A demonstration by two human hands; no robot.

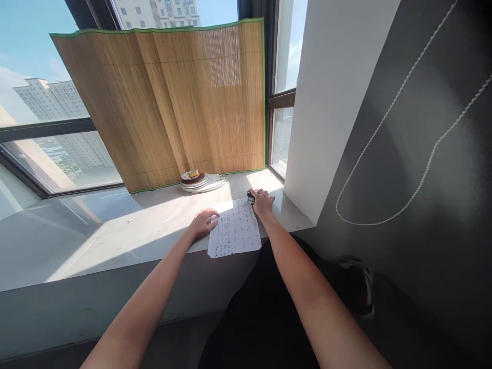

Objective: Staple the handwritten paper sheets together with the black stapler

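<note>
My left hand [202,224] steadies the paper [235,233] on the windowsill [154,218], can't tell if pinching; right hand [263,203] wraps a stapler-like black tool [250,197], top-right corner. Keep sheet flat, tool square.

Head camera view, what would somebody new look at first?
Probably the big brown mat with green edging, standing by the window. Next, the written-on paper on the sill: the left hand is at its left edge, the right hand holds a small black object by its far right corner.
</note>
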